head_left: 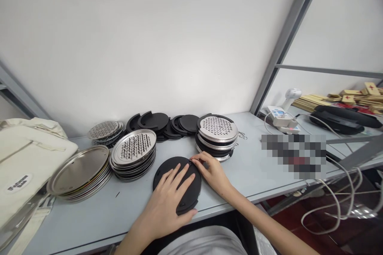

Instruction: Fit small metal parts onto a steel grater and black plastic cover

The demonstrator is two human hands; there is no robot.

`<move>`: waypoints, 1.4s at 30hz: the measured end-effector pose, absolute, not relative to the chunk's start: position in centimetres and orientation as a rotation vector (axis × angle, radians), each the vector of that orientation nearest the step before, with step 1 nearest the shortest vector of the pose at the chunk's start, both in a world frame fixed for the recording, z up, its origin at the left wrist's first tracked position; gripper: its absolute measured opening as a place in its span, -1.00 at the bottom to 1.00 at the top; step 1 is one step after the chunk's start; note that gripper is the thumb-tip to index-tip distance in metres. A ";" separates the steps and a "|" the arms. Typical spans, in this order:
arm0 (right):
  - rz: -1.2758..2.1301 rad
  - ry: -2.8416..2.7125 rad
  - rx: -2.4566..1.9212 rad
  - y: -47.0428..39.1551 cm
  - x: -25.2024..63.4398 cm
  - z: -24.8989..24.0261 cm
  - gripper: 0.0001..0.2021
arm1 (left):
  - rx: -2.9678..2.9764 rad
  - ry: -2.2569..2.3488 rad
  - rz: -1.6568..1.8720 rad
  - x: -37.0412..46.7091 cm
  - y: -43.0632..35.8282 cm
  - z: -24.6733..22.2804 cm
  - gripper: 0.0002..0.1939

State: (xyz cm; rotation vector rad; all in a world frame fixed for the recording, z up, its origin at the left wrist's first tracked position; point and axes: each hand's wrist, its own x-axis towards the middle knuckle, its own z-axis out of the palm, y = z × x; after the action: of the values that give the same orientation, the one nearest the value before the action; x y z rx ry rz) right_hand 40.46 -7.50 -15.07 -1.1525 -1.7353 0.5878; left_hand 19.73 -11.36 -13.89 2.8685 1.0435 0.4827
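A round black disc (191, 185) lies on the grey table near its front edge. My left hand (169, 199) rests on it with fingers spread flat, the thumb at its lower rim. At the disc's upper right edge, my right hand (209, 169) pinches something too small to make out. Behind and to the right is a stack of assembled black-rimmed graters (218, 129), with thin metal loops at its right side. To the left of the disc stands a stack of round metal grater plates (134, 147). Black round parts (154, 121) are piled along the wall.
Round metal trays (80, 171) are stacked at the left, beside a cream bag (26, 163). Another pile of grater plates (104, 130) stands behind them. At the right are a metal frame post (278, 48), a white device (291, 97), hanging white cables (338, 207) and a black case (338, 119).
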 end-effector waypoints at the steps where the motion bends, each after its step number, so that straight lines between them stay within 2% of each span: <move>1: 0.593 -1.730 -1.155 -7.5 40.5 -15.1 -0.79 | 2.868 1.039 0.496 19.7 -11.4 -13.9 -0.21; 31: 0.640 -1.759 -1.109 -7.6 40.3 -15.2 -0.82 | 2.855 1.053 0.455 19.7 -11.4 -13.8 -0.23; 42: 0.487 -1.791 -1.082 -7.4 40.3 -15.4 -0.85 | 2.865 1.044 0.479 19.8 -11.3 -13.9 -0.23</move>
State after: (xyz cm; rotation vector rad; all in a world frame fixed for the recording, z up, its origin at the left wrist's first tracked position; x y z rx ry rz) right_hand 40.27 -7.45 -15.43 -1.0816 -1.7915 0.4867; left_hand 19.75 -11.35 -13.93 2.8646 1.0445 0.4794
